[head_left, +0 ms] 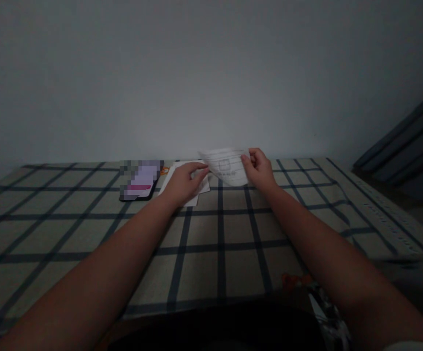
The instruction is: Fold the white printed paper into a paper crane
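The printed sheet (228, 168) is held up above the checked cloth (202, 258), near the wall (211, 73), and looks thin and bowed; the likeliest trouble, I judge, is a crease or a small tear, which would come from the two hands pulling unevenly or pinching too hard at its edges; its upper left corner is blurred and seems to curl, so that part could fold over if the left fingers press there without flattening it first; a slip is possible too, should the right hand loosen while the left has no sure hold; the loose white papers (191, 201) lie overlapping on the cloth just under the left hand (185, 181), and a low sweep of that wrist could push them askew or nudge them toward the phone (144, 180) beside them; the dim light would make such a slip harder to notice; as for the hands, the right hand (259, 168) grips the sheet by its right edge, thumb on the near face and the other fingers curled in; the left hand is nearly closed, thumb and forefinger almost meeting at the sheet's left edge, though I cannot tell whether they pinch it or merely touch it.
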